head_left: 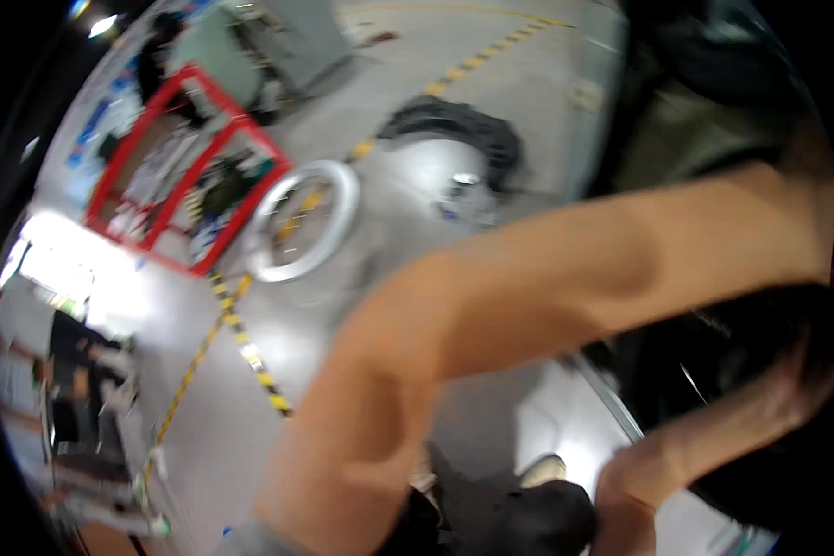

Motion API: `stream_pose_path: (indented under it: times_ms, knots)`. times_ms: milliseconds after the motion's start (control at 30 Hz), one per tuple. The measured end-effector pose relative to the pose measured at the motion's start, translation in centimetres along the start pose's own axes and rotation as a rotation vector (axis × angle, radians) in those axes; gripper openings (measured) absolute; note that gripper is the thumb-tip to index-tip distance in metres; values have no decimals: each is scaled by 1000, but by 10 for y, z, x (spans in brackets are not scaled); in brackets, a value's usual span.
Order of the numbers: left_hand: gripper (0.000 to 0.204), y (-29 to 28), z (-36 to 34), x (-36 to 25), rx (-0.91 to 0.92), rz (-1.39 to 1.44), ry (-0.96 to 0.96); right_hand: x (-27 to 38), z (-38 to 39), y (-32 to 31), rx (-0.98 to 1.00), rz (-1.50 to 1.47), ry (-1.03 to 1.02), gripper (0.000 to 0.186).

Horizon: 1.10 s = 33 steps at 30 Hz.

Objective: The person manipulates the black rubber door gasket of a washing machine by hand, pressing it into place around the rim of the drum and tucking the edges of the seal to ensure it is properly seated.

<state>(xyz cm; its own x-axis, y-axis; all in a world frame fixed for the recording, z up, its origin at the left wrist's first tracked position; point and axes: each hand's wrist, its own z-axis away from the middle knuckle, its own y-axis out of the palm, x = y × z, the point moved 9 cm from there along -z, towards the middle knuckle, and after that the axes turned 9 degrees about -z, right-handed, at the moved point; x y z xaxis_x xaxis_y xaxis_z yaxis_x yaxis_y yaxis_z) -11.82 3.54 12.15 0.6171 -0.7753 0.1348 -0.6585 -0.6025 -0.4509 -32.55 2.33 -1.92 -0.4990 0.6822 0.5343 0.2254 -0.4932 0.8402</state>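
My left forearm sweeps from the lower edge across the middle to the right, with my left hand in shadow at the picture's rim. Lower down, my right arm bends up to my right hand, also at the dark right edge. Both hands are reaching to a dark, bulky object whose kind I cannot make out. Blur and shadow hide the fingers, so what they touch or hold cannot be told.
A red-framed cart holding mixed items stands at upper left. A white ring and a dark, tyre-like curved piece are beyond my left arm. Yellow-black tape marks the grey floor. A person is at far left.
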Motion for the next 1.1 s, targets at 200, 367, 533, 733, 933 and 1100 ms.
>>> stream_pose_path:
  times_ms: [200, 367, 533, 733, 933, 1100]
  knots:
    - [18, 14, -41, 35, -161, 63, -76, -8, 43, 51, 769, -644, 505, 35]
    - [18, 23, -52, 35, 99, 464, -341, 1, 63, 47, 537, -416, 599, 51]
    - [13, 31, -55, 46, 313, 527, -394, -3, 76, 38, 275, -370, 714, 54]
    - [14, 27, -66, 36, 456, 490, -521, 3, 111, 35, -74, -474, 887, 51]
    - [17, 16, -68, 14, 351, 305, -460, 17, 122, 45, -292, -427, 912, 45]
    - [14, 7, -68, 10, 370, 178, -436, 13, 125, 46, -254, -538, 1004, 42]
